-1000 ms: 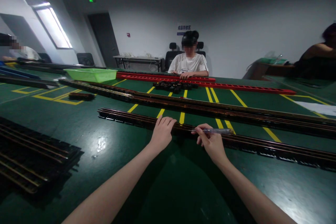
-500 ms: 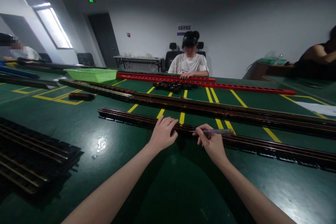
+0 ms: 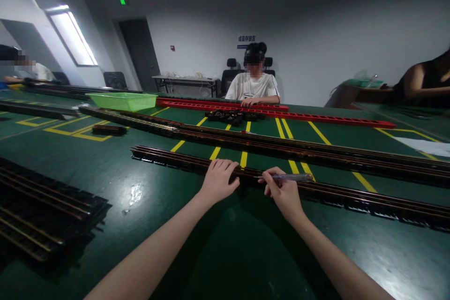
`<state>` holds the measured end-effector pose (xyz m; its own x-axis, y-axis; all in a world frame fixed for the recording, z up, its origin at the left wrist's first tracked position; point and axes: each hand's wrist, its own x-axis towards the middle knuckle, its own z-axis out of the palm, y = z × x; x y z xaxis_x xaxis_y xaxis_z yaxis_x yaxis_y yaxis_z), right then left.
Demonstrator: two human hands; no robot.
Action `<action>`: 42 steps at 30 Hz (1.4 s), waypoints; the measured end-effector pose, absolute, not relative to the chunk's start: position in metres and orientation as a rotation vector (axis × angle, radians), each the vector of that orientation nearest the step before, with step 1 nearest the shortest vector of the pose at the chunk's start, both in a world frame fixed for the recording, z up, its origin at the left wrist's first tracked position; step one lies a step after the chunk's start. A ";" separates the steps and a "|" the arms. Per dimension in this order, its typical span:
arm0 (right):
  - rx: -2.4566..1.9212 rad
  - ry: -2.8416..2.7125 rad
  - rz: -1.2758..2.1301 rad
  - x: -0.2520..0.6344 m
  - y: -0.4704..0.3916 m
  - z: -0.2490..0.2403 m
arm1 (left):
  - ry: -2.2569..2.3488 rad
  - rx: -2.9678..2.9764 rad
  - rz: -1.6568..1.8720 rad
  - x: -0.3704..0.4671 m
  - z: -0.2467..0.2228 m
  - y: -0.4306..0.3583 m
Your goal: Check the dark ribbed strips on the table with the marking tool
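Observation:
A long dark strip with copper-coloured rails (image 3: 351, 195) runs across the green table in front of me. My left hand (image 3: 220, 180) rests on its near edge, fingers bent over the strip and thumb apart from them. To the right, my right hand (image 3: 283, 190) pinches a thin screwdriver-like tool (image 3: 293, 177) with a clear handle. The tool lies nearly level, its tip pointing left over the strip, between the hands. Whether the tip touches the strip cannot be made out.
Behind lies a longer dark strip bundle (image 3: 211, 135), then a pile of dark parts (image 3: 232, 116), red racks (image 3: 326, 117) and a green basket (image 3: 123, 101). More strips (image 3: 45, 201) lie at left. A person (image 3: 253, 82) sits opposite; others are at both sides.
The fingers of my left hand have shifted slightly on the strip. My right hand and the tool are nearly unmoved. At the far left, a blue item has gone from the table; the person at right has leaned.

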<state>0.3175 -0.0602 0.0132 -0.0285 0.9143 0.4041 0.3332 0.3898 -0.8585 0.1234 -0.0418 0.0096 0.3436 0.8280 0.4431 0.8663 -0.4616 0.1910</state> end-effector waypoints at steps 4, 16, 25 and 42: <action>-1.158 -1.550 0.608 0.319 -0.061 0.012 | -1.593 -2.506 -0.749 0.123 0.009 -0.042; -1.154 -1.527 0.669 0.320 -0.060 0.012 | -1.609 -2.511 -0.733 0.123 0.009 -0.041; -1.156 -1.530 0.676 0.320 -0.060 0.011 | -1.596 -2.468 -0.722 0.124 0.007 -0.039; -1.140 -1.461 0.672 0.319 -0.060 0.010 | -1.584 -2.416 -0.695 0.126 0.005 -0.040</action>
